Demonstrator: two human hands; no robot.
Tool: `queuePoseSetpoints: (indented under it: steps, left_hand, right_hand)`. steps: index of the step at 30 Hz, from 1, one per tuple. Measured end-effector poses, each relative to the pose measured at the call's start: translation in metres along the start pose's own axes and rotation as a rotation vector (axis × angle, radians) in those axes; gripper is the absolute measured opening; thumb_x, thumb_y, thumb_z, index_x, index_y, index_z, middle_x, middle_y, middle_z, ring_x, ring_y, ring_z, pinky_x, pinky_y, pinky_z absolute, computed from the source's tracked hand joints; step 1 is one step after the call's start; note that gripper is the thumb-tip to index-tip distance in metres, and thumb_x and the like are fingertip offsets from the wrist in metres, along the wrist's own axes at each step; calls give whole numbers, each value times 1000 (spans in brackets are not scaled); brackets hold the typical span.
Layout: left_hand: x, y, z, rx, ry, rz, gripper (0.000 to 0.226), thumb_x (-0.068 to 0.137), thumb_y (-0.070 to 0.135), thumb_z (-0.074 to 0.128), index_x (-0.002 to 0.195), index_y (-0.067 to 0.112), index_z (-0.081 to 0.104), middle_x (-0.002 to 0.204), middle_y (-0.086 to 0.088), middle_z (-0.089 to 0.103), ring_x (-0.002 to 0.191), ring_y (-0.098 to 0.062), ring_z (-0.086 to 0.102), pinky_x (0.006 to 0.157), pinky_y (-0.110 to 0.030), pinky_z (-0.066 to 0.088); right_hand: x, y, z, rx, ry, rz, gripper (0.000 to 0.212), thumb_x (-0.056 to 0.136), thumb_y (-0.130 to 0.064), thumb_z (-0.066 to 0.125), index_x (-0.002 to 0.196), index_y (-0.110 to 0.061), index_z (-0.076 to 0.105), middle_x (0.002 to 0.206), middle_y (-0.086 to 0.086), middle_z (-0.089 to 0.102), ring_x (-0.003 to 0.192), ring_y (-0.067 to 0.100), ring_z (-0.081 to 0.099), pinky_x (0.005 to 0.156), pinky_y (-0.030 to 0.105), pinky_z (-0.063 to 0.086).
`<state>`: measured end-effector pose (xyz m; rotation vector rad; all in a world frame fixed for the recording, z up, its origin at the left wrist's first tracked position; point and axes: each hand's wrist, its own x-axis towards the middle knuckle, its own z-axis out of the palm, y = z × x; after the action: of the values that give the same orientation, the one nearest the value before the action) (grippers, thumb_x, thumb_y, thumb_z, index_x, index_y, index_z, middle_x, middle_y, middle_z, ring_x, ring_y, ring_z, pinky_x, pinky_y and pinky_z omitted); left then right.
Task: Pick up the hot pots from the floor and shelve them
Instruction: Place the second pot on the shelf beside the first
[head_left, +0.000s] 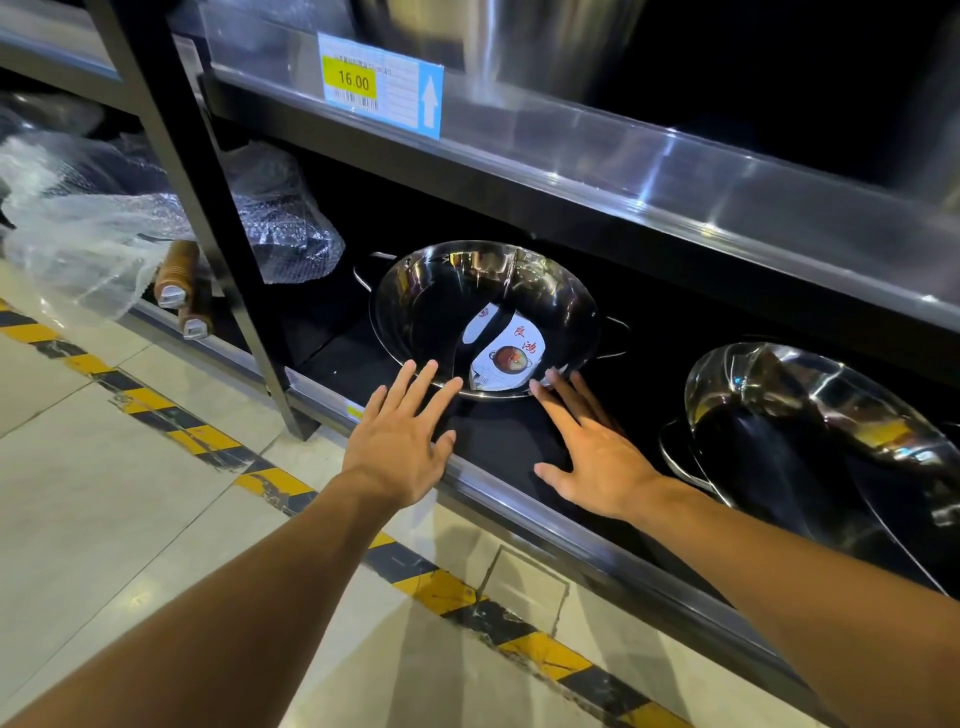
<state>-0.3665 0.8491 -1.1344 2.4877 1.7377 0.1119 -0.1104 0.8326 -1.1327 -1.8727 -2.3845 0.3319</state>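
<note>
Both hands are flat and open w/ fingers spread, nothing gripped. Left hand (402, 447) hovers over the front lip of the bottom shelf (519, 499), fingertips (451, 385) right at the near rim of the hot pot (483, 317), at about its 7 o'clock; can't tell if they actually touch the steel. Right hand (592, 452) is palm down over the black shelf deck, its fingertips (537, 387) at the pot's 5 o'clock, again touching or just short, hard to say. The pot itself sits on the bottom shelf, shiny steel, divided down the middle by a curved wall, w/ a white label (506, 351) w/ red characters inside and wire handles at approx 10 and 3 o'clock. At 3 o'clock from it, well apart, a second hot pot (831, 431) rests on the same shelf, leaning tilted. At 9 o'clock, past the black upright post (208, 208), there's stuff in bubble wrap (280, 218) and two brown handles (179, 283) poking out. Upper shelf edge (571, 150) carries a blue price tag (382, 83) reading 16.00 w/ an up arrow. Floor (130, 493) is pale tile w/ yellow-black hazard tape (431, 579) running along the shelf front.
</note>
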Motion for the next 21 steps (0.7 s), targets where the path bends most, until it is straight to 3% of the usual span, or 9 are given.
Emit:
queuePoseSetpoints:
  steps: [8, 11, 14, 18, 21]
  left_hand:
    - [12, -7, -1, -21, -6, -100, 63, 105, 44, 22, 158, 30, -8, 167, 1, -15, 154, -22, -17, 126, -41, 4]
    - [17, -7, -7, -26, -51, -145, 65, 104, 45, 22, 158, 29, -12, 167, 0, -19, 154, -26, -16, 126, -44, 5]
    - [22, 2, -15, 22, -67, -176, 69, 103, 50, 21, 158, 25, -13, 166, -5, -19, 153, -32, -18, 125, -46, 1]
    - [19, 31, -21, 45, 84, 7, 71, 102, 51, 25, 160, 14, 5, 168, -14, 2, 155, -32, -7, 126, -46, 3]
    - [15, 74, -17, -7, 80, 209, 73, 97, 54, 17, 158, 13, 19, 162, -14, 25, 153, -33, 11, 124, -45, 10]
  right_hand:
    - [18, -7, -1, 43, -95, 31, 103, 88, -46, 65, 156, -43, -12, 154, -28, -33, 143, 4, -37, 123, 45, 9]
    - [22, -12, -8, 74, -146, 26, 104, 88, -43, 66, 156, -40, -12, 154, -28, -34, 143, 5, -38, 121, 45, 15]
    - [17, -15, -20, 109, -163, 9, 103, 89, -42, 66, 157, -38, -11, 162, -22, -24, 146, 7, -31, 121, 44, 16]
    - [-13, -3, -43, 146, -75, -79, 88, 95, -40, 60, 158, -38, 0, 165, -23, -8, 149, 3, -21, 120, 32, 11]
    - [-47, 29, -61, 98, -19, -42, 74, 100, -44, 50, 160, -34, 8, 166, -20, 1, 149, 0, -19, 121, 26, -1]
